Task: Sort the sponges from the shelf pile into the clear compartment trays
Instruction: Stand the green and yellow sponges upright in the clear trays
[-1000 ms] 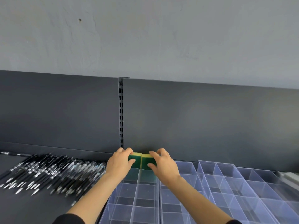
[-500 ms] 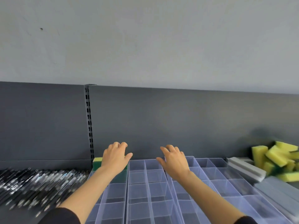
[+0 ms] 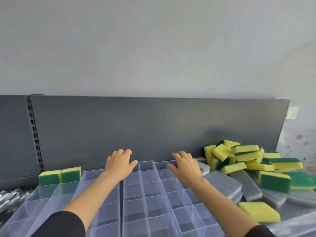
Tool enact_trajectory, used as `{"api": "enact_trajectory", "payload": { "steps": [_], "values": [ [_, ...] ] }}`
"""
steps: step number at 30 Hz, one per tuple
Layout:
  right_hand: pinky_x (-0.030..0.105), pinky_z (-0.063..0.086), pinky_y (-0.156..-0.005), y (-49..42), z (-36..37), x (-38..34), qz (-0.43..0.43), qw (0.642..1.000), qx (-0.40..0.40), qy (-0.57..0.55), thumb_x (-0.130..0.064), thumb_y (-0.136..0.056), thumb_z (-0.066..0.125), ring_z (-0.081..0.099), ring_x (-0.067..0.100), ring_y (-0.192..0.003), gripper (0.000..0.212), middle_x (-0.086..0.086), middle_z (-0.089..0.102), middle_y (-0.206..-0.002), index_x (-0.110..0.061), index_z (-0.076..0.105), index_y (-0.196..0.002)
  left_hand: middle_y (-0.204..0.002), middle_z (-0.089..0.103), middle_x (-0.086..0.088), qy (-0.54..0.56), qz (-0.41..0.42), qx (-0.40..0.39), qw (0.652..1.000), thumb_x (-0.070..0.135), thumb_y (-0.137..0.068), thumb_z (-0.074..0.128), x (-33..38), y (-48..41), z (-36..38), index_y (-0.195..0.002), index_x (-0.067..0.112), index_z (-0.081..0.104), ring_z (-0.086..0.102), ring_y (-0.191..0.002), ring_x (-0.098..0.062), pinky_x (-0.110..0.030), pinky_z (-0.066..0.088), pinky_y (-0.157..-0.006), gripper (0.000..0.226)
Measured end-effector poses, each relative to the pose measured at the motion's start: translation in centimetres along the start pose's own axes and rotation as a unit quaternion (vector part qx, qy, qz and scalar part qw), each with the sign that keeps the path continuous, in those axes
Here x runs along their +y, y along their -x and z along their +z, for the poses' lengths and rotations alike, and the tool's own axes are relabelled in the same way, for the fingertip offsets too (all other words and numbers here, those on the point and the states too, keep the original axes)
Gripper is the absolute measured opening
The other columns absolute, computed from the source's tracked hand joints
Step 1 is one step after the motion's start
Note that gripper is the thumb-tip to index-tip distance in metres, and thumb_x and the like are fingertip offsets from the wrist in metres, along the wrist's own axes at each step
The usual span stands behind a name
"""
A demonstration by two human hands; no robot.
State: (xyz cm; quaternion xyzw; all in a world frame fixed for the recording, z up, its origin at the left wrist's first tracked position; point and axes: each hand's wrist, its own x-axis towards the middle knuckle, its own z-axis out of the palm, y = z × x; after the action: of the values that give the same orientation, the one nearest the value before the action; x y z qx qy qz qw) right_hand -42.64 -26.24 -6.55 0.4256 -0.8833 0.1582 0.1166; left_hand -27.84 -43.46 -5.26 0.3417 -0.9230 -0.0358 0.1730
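Head camera, first voice: Your left hand (image 3: 119, 165) and right hand (image 3: 185, 168) are both out in front of you, palms down, above the far rows of the clear compartment trays (image 3: 142, 185).

Second voice: Are you holding anything?

First voice: No. Your fingers on both hands are loosely spread and nothing is in either one. I cannot tell whether your fingertips touch the tray walls or hang just above them.

Second voice: Where are the sponges?

First voice: Two sponges (image 3: 59, 176) stand on edge, side by side and touching, in the far-row compartments of the leftmost tray. Their green faces are toward you and their yellow foam is on top. They are well to the left of your left hand.

Second voice: And the rest?

First voice: The sponge pile (image 3: 239, 156) is heaped at your right against the dark back panel (image 3: 153, 127), partly on flat grey pieces (image 3: 236, 185) that lie overlapping on the shelf. Your right hand is near the closest grey piece but apart from the pile. One loose sponge (image 3: 259, 212) lies yellow side up, nearer to you than the heap and blurred.

Second voice: What is on your left?

First voice: Black pens (image 3: 10, 197) lie at the left edge, beside the leftmost tray.
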Motion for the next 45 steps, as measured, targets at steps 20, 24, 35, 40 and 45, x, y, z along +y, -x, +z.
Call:
{"api": "enact_trajectory", "payload": {
  "steps": [20, 24, 35, 40, 45],
  "values": [
    [0.039, 0.037, -0.099, 8.8, -8.2, 22.6, 0.091, 0.995, 0.049, 0.017, -0.044, -0.094, 0.040, 0.040, 0.027, -0.124, 0.049, 0.004, 0.046, -0.135, -0.020, 0.037, -0.137, -0.133, 0.048, -0.003, 0.033, 0.096, -0.018, 0.995, 0.043, -0.094, 0.042, 23.9, 1.5, 3.5, -0.132, 0.018, 0.042, 0.043, -0.124, -0.023, -0.035, 0.037, -0.097, 0.045],
    [0.039, 0.039, -0.099, 9.9, -8.7, 25.8, 0.121, 0.991, 0.056, 0.020, -0.046, -0.093, 0.040, 0.042, 0.026, -0.123, 0.050, 0.004, 0.047, -0.134, -0.019, 0.039, -0.136, -0.131, 0.049, -0.004, 0.048, 0.122, -0.030, 0.991, 0.044, -0.094, 0.042, 27.3, 0.6, 4.6, -0.129, 0.017, 0.044, 0.044, -0.122, -0.024, -0.036, 0.038, -0.096, 0.044],
    [0.041, 0.038, -0.102, 10.0, -10.0, 34.0, 0.221, 0.973, 0.061, 0.020, -0.045, -0.093, 0.044, 0.039, 0.026, -0.128, 0.052, 0.007, 0.044, -0.138, -0.018, 0.038, -0.137, -0.134, 0.048, -0.005, 0.077, 0.192, -0.041, 0.978, 0.043, -0.093, 0.043, 36.0, -4.2, 7.7, -0.129, 0.015, 0.044, 0.043, -0.124, -0.025, -0.037, 0.036, -0.098, 0.045],
    [0.039, 0.041, -0.098, 8.6, -10.5, 36.8, 0.274, 0.958, 0.085, -0.024, -0.041, -0.094, 0.044, 0.040, 0.026, -0.125, 0.051, 0.009, 0.045, -0.136, -0.017, 0.037, -0.138, -0.136, 0.046, -0.007, 0.125, 0.208, -0.049, 0.969, 0.042, -0.094, 0.044, 38.7, -7.6, 8.7, -0.134, 0.014, 0.039, 0.041, -0.127, -0.026, -0.039, 0.037, -0.100, 0.050],
    [0.041, 0.041, -0.098, 6.8, -10.5, 39.2, 0.313, 0.943, 0.098, -0.054, -0.040, -0.093, 0.046, 0.040, 0.028, -0.125, 0.050, 0.012, 0.046, -0.134, -0.015, 0.039, -0.136, -0.142, 0.042, -0.007, 0.173, 0.237, -0.072, 0.953, 0.043, -0.094, 0.043, 40.7, -10.8, 9.2, -0.138, 0.012, 0.037, 0.037, -0.132, -0.025, -0.041, 0.034, -0.105, 0.054]
  ]
}}
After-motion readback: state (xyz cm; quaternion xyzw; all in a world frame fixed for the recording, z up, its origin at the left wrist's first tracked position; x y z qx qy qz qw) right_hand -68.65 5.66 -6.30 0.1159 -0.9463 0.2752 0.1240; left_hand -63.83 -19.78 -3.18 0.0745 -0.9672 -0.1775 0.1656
